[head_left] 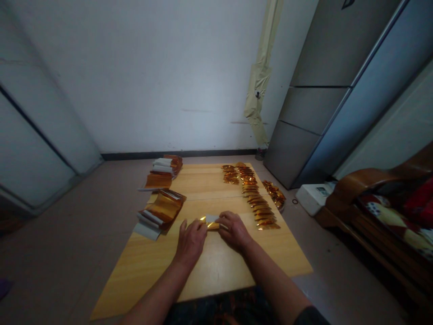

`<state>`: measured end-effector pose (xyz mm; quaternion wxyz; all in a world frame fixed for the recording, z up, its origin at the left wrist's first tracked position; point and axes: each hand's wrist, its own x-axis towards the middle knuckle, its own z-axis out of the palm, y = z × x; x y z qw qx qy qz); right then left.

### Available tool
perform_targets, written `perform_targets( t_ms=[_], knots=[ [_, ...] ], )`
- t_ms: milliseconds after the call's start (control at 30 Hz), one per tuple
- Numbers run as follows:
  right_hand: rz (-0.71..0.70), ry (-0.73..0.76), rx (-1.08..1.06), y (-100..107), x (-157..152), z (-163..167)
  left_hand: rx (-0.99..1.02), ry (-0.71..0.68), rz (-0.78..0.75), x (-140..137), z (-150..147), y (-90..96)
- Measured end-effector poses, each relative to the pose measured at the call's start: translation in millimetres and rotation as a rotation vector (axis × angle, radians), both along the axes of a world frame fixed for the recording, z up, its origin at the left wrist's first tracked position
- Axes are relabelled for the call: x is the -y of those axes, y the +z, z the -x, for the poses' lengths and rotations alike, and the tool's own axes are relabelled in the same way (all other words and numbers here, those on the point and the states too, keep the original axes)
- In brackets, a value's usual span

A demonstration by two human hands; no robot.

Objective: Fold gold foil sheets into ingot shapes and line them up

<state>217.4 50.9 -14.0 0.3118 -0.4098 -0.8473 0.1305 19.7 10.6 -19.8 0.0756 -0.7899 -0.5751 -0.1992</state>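
Between my two hands lies a partly folded sheet of gold foil paper (212, 225), its pale backing showing at the top. My left hand (192, 239) grips the sheet's left end with bent fingers. At the right end, the fingers of my right hand (233, 229) close on the paper's edge. Stacks of flat gold and white paper (165, 206) rest to the left on the wooden table (203, 266). Folded gold foil pieces (259, 203) stand in a long overlapping row on the right, with a shorter row (230, 174) beside its far end.
More folded gold pieces fill a container (274, 194) on the floor past the table's right edge. A refrigerator (304, 117) stands at the back right, near a white box (311, 197) and a wooden sofa (368, 212). The white wall (176, 81) rises behind the table.
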Motion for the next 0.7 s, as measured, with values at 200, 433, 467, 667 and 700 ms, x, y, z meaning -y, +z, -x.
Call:
perform_targets(
  t_ms=[200, 433, 467, 667, 700],
  knots=[
    [-0.005, 0.018, 0.120, -5.0, -5.3, 0.0, 0.001, -0.009, -0.004, 0.2, 0.0, 1.3],
    [0.065, 0.016, 0.063, -7.0, -14.2, 0.3, -0.024, -0.034, 0.010, 4.2, 1.9, 3.2],
    [0.076, 0.015, 0.056, -6.3, -15.2, 0.8, -0.027, -0.043, 0.019, 5.0, 2.4, 4.3],
    [0.141, -0.008, 0.072, 6.0, -18.1, 6.5, -0.045, -0.061, 0.080, 7.8, 3.1, 11.3],
    [0.153, -0.018, 0.082, 8.2, -18.4, 7.8, -0.043, -0.064, 0.086, 7.9, 2.8, 12.3]
  ],
)
